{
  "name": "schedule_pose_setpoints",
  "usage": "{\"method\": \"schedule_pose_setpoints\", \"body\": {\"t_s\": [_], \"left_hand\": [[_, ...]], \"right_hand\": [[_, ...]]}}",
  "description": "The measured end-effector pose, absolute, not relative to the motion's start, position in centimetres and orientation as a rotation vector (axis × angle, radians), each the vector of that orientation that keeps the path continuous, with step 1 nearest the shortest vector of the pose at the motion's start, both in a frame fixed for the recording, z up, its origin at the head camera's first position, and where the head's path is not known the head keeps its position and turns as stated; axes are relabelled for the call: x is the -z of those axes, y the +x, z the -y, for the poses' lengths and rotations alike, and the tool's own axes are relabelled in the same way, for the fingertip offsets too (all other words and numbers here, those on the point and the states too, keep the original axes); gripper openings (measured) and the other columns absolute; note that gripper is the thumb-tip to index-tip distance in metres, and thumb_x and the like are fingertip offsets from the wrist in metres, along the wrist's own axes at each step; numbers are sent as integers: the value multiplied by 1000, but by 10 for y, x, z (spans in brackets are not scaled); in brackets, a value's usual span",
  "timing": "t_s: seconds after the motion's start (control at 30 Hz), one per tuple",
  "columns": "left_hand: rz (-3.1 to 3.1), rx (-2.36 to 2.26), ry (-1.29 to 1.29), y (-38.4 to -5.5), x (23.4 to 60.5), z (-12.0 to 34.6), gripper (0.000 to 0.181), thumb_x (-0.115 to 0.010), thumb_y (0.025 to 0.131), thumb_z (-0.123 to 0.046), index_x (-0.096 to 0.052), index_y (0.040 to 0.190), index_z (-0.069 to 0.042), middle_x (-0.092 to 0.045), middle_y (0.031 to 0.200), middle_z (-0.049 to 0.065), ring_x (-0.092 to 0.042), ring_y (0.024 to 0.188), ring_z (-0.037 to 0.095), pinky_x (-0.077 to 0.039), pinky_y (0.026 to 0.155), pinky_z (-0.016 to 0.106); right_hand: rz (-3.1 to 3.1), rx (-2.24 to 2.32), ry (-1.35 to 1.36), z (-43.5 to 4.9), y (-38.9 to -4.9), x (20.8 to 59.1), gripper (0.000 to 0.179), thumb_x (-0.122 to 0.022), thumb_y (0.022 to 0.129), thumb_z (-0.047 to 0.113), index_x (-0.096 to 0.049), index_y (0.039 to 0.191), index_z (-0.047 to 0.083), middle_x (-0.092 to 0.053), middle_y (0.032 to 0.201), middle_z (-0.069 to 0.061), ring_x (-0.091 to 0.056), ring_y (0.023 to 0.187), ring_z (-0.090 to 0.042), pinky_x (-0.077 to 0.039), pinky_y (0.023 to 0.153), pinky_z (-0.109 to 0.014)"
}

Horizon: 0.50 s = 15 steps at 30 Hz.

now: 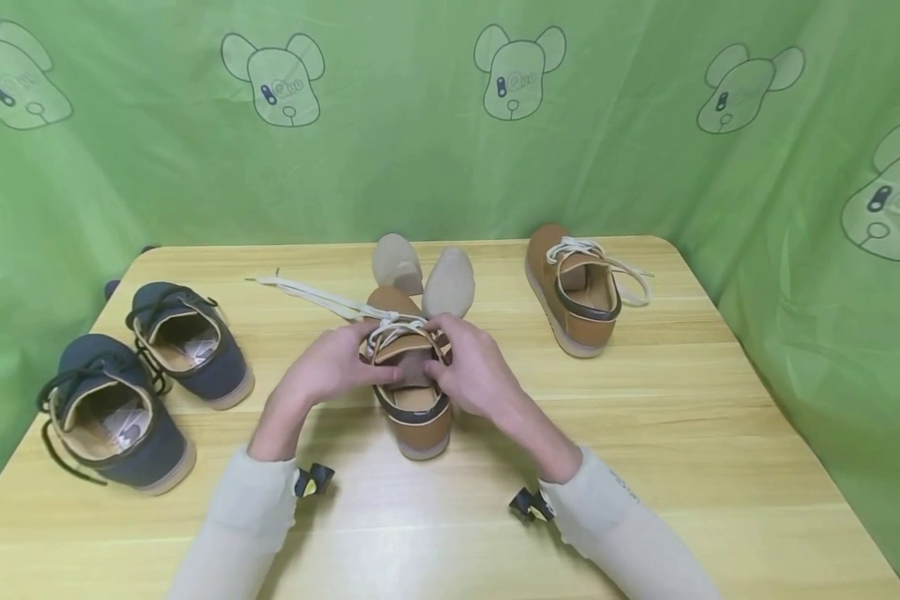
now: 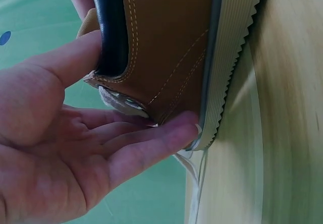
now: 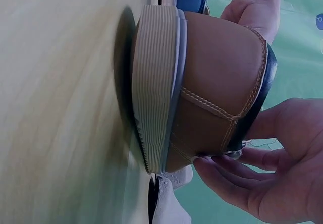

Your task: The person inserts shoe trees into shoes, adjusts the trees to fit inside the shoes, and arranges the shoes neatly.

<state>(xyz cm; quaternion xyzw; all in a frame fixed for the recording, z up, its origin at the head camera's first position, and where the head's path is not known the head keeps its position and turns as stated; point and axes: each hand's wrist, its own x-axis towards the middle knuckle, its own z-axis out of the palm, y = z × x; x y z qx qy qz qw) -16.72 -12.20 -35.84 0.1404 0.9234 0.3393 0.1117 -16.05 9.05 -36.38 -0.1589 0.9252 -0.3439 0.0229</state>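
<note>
A brown leather lace-up shoe (image 1: 422, 435) with a dark padded collar stands on the table, toe pointing away. My left hand (image 1: 328, 363) grips its left side near the lacing, the thumb reaching into the opening and the fingers (image 2: 151, 146) along the outside. On the opposite side my right hand (image 1: 474, 367) holds it likewise, thumb over the collar and fingers (image 3: 227, 181) against the brown upper (image 3: 217, 72). White laces (image 1: 322, 295) trail off to the left. Something greyish shows inside the opening; the hands partly cover it.
Two beige rounded pieces (image 1: 450, 283) lie just beyond the shoe's toe. Another brown shoe (image 1: 588, 331) stands at the back right, its lace loose. Two navy shoes (image 1: 228, 371) with dark laces stand at the left. A green curtain (image 1: 405, 167) hangs behind the table (image 1: 645, 483).
</note>
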Motion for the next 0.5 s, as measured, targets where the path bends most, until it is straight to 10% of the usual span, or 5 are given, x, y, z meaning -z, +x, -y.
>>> {"method": "schedule_pose_setpoints", "body": {"t_s": [0.5], "left_hand": [[-2761, -966, 322, -168, 359, 116, 57, -85, 78, -29, -64, 129, -13, -73, 110, 11, -68, 99, 27, -55, 90, 46]], "right_hand": [[-2907, 1113, -494, -89, -162, 369, 44, -78, 85, 7, -63, 126, 11, -71, 106, -8, -68, 89, -20, -58, 73, -31]]}}
